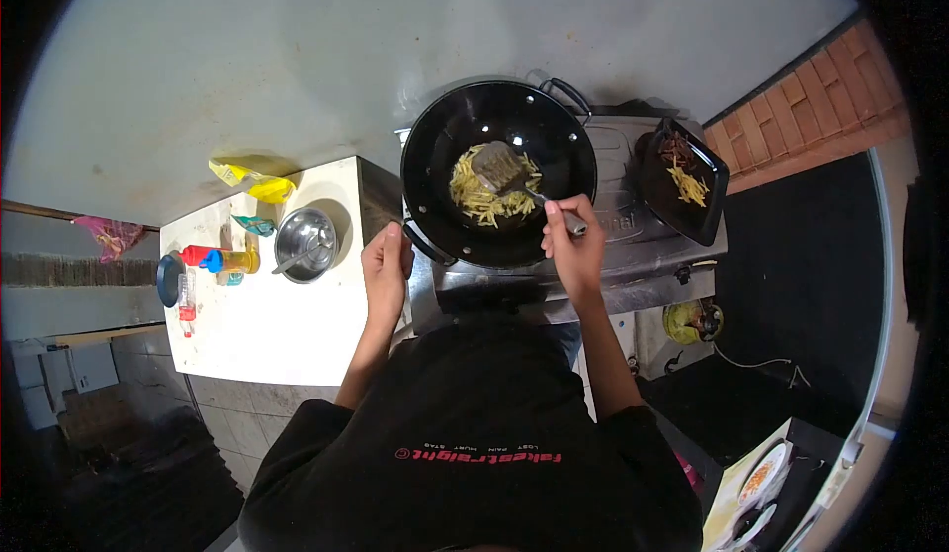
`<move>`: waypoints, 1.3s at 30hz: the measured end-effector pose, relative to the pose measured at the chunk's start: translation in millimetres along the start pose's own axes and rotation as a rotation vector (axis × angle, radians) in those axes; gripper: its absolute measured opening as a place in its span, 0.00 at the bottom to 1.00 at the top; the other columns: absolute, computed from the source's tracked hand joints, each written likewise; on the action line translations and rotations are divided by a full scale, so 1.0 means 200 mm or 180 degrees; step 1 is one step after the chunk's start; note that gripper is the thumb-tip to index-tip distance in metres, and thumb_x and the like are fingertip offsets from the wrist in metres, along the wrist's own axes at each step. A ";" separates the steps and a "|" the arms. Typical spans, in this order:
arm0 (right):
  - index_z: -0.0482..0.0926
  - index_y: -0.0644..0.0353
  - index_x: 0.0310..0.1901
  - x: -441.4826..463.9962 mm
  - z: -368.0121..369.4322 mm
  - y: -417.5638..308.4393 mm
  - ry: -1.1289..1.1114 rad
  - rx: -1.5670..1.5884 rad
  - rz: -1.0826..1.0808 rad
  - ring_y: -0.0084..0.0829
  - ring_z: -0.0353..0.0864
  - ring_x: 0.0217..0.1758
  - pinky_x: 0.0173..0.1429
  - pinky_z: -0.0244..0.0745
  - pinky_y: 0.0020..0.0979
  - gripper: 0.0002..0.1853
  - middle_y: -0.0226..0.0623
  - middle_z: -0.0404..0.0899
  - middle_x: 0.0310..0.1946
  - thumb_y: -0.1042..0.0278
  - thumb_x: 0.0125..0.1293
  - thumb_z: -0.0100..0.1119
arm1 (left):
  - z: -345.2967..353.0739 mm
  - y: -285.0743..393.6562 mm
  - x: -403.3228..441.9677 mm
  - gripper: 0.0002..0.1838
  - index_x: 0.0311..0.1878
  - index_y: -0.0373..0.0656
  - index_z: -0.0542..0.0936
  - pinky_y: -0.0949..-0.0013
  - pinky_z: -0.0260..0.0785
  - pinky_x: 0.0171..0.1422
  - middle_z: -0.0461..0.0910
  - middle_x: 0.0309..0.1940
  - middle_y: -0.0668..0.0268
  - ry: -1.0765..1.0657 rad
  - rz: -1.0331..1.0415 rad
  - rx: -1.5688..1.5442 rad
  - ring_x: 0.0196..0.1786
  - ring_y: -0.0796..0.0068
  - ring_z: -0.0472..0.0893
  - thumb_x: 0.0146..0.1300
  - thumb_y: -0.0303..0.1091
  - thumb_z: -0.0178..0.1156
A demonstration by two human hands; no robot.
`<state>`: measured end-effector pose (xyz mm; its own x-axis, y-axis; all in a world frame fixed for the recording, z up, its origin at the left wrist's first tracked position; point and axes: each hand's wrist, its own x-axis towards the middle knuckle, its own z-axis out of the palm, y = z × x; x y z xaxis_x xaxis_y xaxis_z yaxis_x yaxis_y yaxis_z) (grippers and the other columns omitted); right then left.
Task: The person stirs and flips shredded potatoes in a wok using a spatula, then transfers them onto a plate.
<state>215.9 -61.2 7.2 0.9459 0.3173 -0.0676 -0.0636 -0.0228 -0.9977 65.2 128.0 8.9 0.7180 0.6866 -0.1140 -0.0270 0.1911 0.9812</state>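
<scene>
Head view, our right hand (571, 241) gripping a spatula (498, 169) among strips (471, 199) in the wok (457, 123), our left hand (387, 257) closed beside its near-left handle (429, 245).

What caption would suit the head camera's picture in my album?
Right hand holds a spatula over yellowish strips in a black wok, left hand by one handle.

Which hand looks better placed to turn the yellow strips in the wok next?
Probably the right hand: it holds the spatula, its blade over the yellow strips in the wok. The left hand is at the side handle, no tool visible.
</scene>
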 end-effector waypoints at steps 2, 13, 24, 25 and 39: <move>0.73 0.60 0.34 -0.01 0.02 0.02 -0.0001 -0.0007 0.0036 0.14 0.71 0.19 0.22 0.63 0.21 0.09 0.25 0.71 0.17 0.67 0.70 0.60 | -0.01 0.00 0.00 0.23 0.22 0.48 0.64 0.77 0.42 0.21 0.55 0.15 0.79 -0.0023 0.0012 0.0012 0.17 0.89 0.53 0.77 0.45 0.47; 0.74 0.64 0.33 -0.02 0.01 0.04 0.0149 -0.1145 -0.0667 0.13 0.65 0.25 0.30 0.64 0.24 0.09 0.32 0.72 0.18 0.69 0.67 0.61 | 0.00 0.00 0.03 0.24 0.23 0.48 0.62 0.77 0.41 0.21 0.54 0.16 0.79 -0.0069 -0.0001 -0.0193 0.18 0.88 0.52 0.77 0.47 0.46; 0.78 0.63 0.35 -0.09 0.01 -0.01 -0.0293 -0.1696 -0.1219 0.39 0.74 0.25 0.31 0.68 0.34 0.06 0.43 0.74 0.24 0.69 0.66 0.61 | -0.05 0.01 0.02 0.24 0.23 0.49 0.60 0.75 0.41 0.21 0.53 0.17 0.78 -0.0031 0.0011 -0.0210 0.18 0.86 0.52 0.77 0.49 0.44; 0.79 0.62 0.36 -0.10 0.01 -0.03 -0.0371 -0.1787 -0.1397 0.43 0.74 0.26 0.31 0.69 0.36 0.05 0.43 0.73 0.24 0.70 0.66 0.62 | -0.05 0.01 0.02 0.24 0.23 0.49 0.60 0.75 0.41 0.21 0.53 0.17 0.78 -0.0029 0.0009 -0.0215 0.18 0.86 0.52 0.77 0.49 0.44; 0.78 0.63 0.38 -0.07 -0.02 0.08 0.0037 -0.0342 -0.0145 0.12 0.68 0.21 0.24 0.62 0.22 0.08 0.23 0.70 0.19 0.67 0.71 0.57 | -0.06 0.05 0.00 0.24 0.23 0.48 0.61 0.75 0.43 0.22 0.54 0.17 0.78 0.0049 -0.0005 -0.0138 0.19 0.86 0.53 0.77 0.49 0.44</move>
<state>202.3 -69.0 -8.2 0.9507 0.3093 -0.0214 0.0135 -0.1103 -0.9938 55.5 138.5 16.7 0.7073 0.6969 -0.1181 -0.0562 0.2220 0.9734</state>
